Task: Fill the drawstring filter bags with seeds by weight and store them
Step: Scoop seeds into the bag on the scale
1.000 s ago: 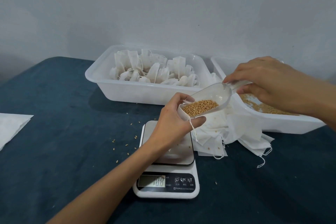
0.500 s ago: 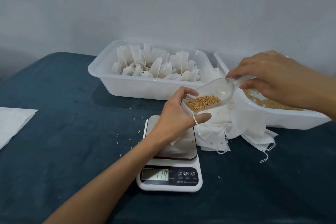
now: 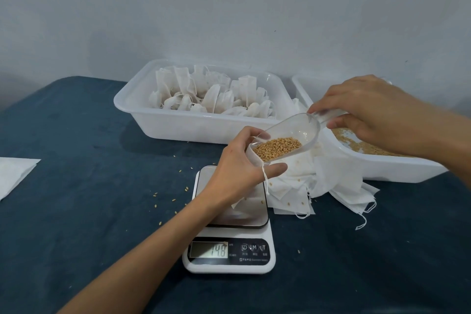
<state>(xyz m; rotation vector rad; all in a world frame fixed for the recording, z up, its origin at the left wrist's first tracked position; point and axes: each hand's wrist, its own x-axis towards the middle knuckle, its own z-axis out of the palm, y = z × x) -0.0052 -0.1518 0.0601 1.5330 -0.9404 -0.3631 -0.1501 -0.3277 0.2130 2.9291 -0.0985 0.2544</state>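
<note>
Two white plastic trays sit at the table's far edge: the tray at 12 o'clock (image 3: 178,127) holds a heap of tied filter bags (image 3: 214,95), too tangled to count, and the tray at 2 o'clock (image 3: 382,168) holds loose seeds (image 3: 367,146). There is one scale (image 3: 230,253) reading 14.8, and one pile of empty bags (image 3: 318,181) at its 2 o'clock. Over the scale, the left hand (image 3: 239,173) is curled around the open mouth of one filter bag (image 3: 252,155), while the right hand (image 3: 369,109) pinches the handle of one clear scoop (image 3: 293,135), whose seed-laden lip rests in that mouth.

A dark blue cloth (image 3: 76,211) covers the table across the lower frame. A pale grey wall (image 3: 229,7) fills the upper half.
</note>
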